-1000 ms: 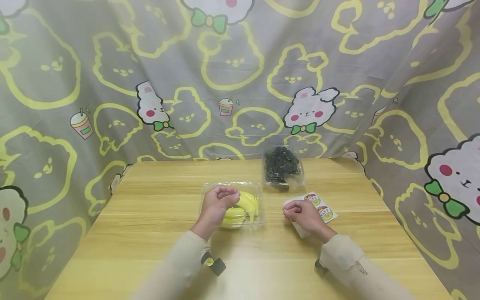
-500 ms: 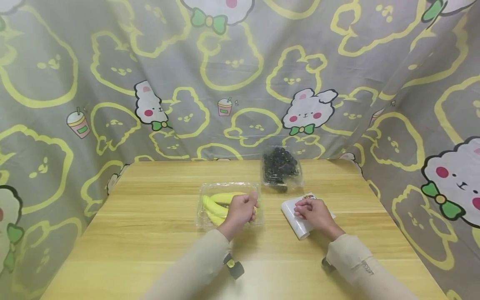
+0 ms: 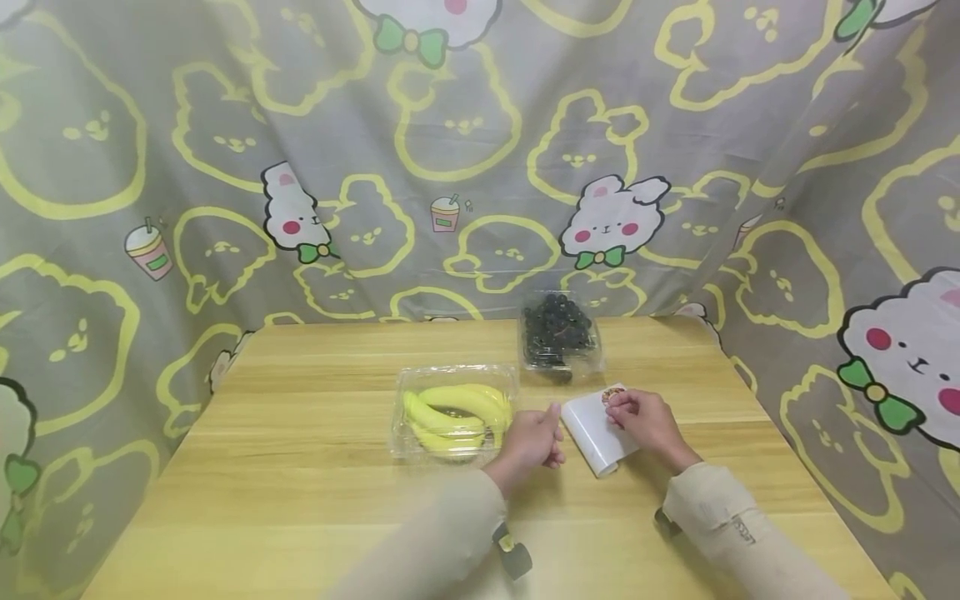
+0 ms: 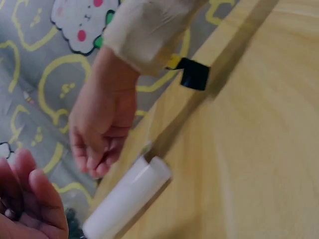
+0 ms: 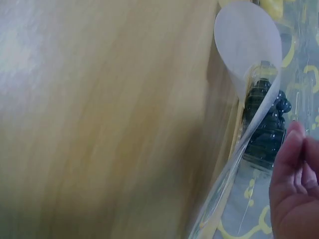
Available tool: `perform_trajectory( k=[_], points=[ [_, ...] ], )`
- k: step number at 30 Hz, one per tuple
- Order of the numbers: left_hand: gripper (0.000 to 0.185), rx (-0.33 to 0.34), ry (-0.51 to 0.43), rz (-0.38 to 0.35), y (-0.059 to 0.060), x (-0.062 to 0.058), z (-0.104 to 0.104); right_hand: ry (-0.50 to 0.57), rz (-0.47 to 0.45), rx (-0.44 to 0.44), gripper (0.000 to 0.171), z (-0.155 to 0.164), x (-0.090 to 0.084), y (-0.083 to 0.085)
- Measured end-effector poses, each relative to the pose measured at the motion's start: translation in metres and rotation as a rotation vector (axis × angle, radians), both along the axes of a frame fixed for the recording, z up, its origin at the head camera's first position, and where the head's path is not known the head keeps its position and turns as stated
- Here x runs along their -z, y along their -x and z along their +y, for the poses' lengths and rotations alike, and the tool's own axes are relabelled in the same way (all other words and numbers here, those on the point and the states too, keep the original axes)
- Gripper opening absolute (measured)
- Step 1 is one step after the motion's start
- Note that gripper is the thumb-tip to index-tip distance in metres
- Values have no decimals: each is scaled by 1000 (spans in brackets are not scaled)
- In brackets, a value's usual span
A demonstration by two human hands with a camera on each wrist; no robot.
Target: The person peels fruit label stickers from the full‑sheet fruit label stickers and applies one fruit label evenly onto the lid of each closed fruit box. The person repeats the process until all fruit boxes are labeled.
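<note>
A white sheet with round fruit stickers [image 3: 592, 429] lies on the table, its left side curled over into a loop. My right hand [image 3: 645, 421] is over the sheet, thumb and fingertips drawn together beside a sticker [image 3: 612, 394]; I cannot tell whether they hold anything. My left hand [image 3: 530, 439] hovers between the sheet and a clear plastic box [image 3: 405, 379] of bananas [image 3: 453, 408]. In the left wrist view the fingers [image 4: 47, 189] of that hand are loosely bent with nothing in them. The curled sheet [image 4: 129, 199] stands out below the right hand [image 4: 104, 124].
Black grapes [image 3: 557, 325] in another clear box [image 3: 585, 362] stand at the back of the wooden table [image 3: 300, 483]. A grey curtain [image 3: 495, 192] printed with rabbits hangs behind the table and along its sides.
My left hand has moved right, from over the banana box to beside the sheet. My right hand has shifted slightly right, and the sheet's white back now covers more of the stickers.
</note>
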State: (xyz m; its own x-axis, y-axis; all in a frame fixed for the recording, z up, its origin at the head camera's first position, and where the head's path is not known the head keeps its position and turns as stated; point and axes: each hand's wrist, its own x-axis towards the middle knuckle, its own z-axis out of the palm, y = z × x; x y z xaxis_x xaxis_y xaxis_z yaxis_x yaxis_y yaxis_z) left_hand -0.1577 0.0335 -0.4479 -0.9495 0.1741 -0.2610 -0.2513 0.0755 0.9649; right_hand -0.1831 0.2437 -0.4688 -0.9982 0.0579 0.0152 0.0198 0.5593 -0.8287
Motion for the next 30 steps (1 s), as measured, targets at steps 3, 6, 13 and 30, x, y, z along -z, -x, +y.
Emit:
perform_trajectory(
  k=[3, 6, 13, 30],
  points=[
    [20, -1, -36, -17, -3, 7, 11, -85, 20, 30, 12, 4, 0, 1],
    [17, -13, -72, -28, -6, 11, 20, -149, 38, 51, 17, 6, -1, 2],
    [50, -44, 17, -77, -10, 18, 33, -237, 78, -1, 31, 8, 1, 4],
    [39, -150, 23, -76, -8, 18, 57, -292, -76, -48, 76, 0, 11, 8]
  ],
)
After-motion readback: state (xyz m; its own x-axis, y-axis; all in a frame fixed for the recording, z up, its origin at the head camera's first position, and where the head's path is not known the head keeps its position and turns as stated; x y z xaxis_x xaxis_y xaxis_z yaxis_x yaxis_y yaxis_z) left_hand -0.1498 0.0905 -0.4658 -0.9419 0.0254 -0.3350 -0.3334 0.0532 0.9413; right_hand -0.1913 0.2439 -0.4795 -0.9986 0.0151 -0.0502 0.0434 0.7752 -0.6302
